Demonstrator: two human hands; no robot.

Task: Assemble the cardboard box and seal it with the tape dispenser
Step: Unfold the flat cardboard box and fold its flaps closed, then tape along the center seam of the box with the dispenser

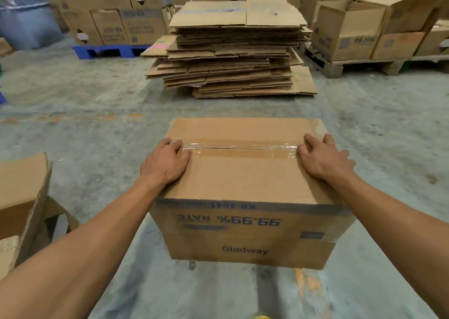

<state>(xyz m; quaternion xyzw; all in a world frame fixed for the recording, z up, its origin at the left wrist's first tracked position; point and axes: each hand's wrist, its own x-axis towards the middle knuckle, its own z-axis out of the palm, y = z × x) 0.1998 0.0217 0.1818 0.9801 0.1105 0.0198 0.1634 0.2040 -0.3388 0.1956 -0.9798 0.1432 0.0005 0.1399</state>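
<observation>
Grey concrete floor [80,104]: rough, dusty, stained.

Stack of flattened brown corrugated cardboard sheets [233,51]: far centre, edges ragged and uneven.

Blue plastic pallet [107,50]: far left, bearing printed brown cartons, lettering too blurred to read.

Assembled brown corrugated cardboard box [245,180]: rectangular, near centre, between both forearms; top flaps closed. Near face printed upside down in blue "99.99% RATE", with "Glodway" upright below.

Strip of clear glossy tape [239,146]: wrinkled, running left to right along the top seam.

Open brown carton [26,197]: near left, torn flap upright.

Left hand [165,161]: palm down on the box's left top edge, fingers curled onto the tape end.

Right hand [324,157]: fingers spread flat, pressing the right tape end.
</observation>
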